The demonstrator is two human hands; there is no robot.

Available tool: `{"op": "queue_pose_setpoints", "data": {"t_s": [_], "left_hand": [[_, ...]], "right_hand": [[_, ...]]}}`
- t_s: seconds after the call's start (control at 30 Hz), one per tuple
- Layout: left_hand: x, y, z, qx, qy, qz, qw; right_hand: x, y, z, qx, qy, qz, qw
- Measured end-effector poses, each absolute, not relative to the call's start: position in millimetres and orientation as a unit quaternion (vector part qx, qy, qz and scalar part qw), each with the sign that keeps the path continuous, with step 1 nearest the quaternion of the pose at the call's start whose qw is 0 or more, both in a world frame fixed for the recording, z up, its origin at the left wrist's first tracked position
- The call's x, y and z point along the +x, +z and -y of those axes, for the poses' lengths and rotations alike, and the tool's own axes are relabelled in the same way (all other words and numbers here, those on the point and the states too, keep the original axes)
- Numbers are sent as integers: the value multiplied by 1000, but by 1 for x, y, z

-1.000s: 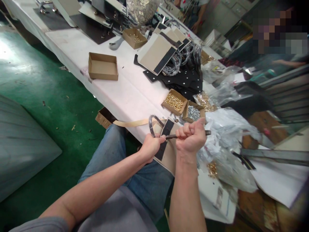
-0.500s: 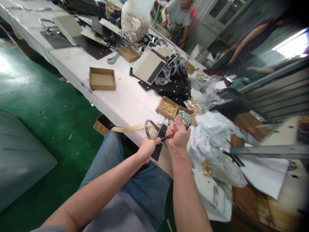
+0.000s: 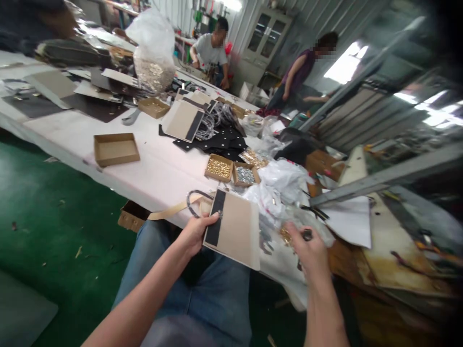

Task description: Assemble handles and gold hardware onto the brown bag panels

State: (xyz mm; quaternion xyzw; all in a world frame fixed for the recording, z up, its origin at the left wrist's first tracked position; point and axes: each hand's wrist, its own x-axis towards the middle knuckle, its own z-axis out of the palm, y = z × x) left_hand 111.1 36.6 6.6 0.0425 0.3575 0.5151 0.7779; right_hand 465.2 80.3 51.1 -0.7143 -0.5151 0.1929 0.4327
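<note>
My left hand (image 3: 194, 234) grips a beige bag panel (image 3: 239, 226) by its black-strip edge, thumb pressed on top beside a small metal fitting. A looped handle (image 3: 189, 204) in clear wrap sticks out from that edge, near a tan strap (image 3: 167, 212). Off to the panel's right, apart from it, my right hand (image 3: 314, 253) is closed around a slim dark hand tool (image 3: 307, 234); only its dark end shows, so its exact kind is unclear. Beyond the panel stand a small box of gold-coloured fittings (image 3: 219, 167) and one of silver-coloured fittings (image 3: 245, 175).
A cardboard tray (image 3: 116, 149) sits on the white-covered table (image 3: 162, 168). Panels with handles (image 3: 183, 119) lie stacked on black pieces (image 3: 217, 143). Plastic bags (image 3: 285, 178) crowd the right side, below a metal bar (image 3: 383, 173). Two people (image 3: 211, 50) (image 3: 300, 72) are farther back.
My right hand has moved right and away from the panel, still holding the tool. The panel now lies more exposed in my left hand. The view has tilted up and turned.
</note>
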Motion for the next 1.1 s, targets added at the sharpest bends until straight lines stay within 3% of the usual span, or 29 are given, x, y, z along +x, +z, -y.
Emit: {"op": "queue_pose_setpoints", "data": {"t_s": [0.1, 0.2, 0.37, 0.7, 1.1], "left_hand": [[100, 25, -31, 86, 508, -353, 781], [87, 43, -26, 121, 508, -379, 764], [64, 66, -15, 135, 530, -451, 705], [44, 63, 5, 130, 516, -520, 668], [44, 75, 8, 127, 480, -578, 647]], "right_hand": [[511, 29, -66, -778, 85, 564, 263], [530, 9, -52, -759, 63, 615, 204], [540, 0, -56, -712, 0, 649, 268], [564, 72, -111, -689, -75, 663, 282], [548, -20, -16, -589, 11, 786, 187]]}}
